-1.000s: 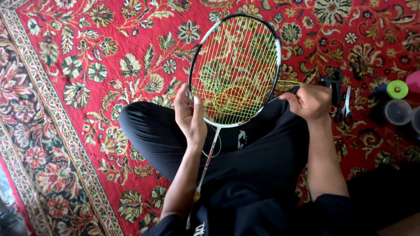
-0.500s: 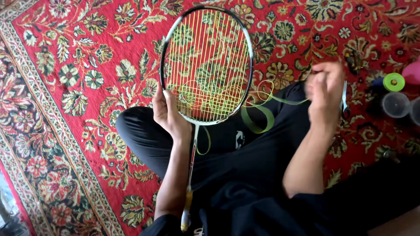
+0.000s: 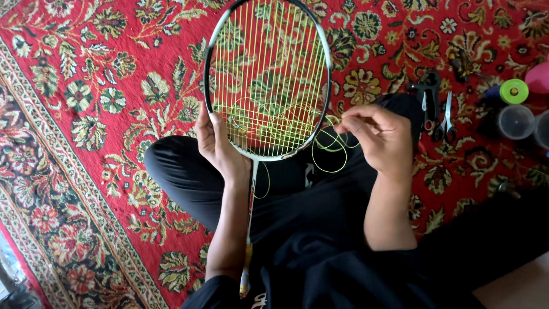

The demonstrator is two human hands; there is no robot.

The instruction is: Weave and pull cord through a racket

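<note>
Racket (image 3: 269, 80) head top is cut off by the frame edge; the shaft's lower end is hidden behind the left forearm and dark clothing. Long axis runs near vertical in view, head pointing away from the person, over the lap and the red carpet (image 3: 86, 114). Left hand (image 3: 217, 143) grips the frame's lower left rim. Right hand (image 3: 377, 134) pinches loose yellow string (image 3: 329, 146), loops hard to trace.

The light was soft and even, like daylight, with no strong glare. The carpet (image 3: 86, 114) was sharp and colourful. Dark clothes at 6 o'clock lost detail. Edges at 7 o'clock curved slightly; the right hand (image 3: 380, 134) looked a little blurred.
</note>
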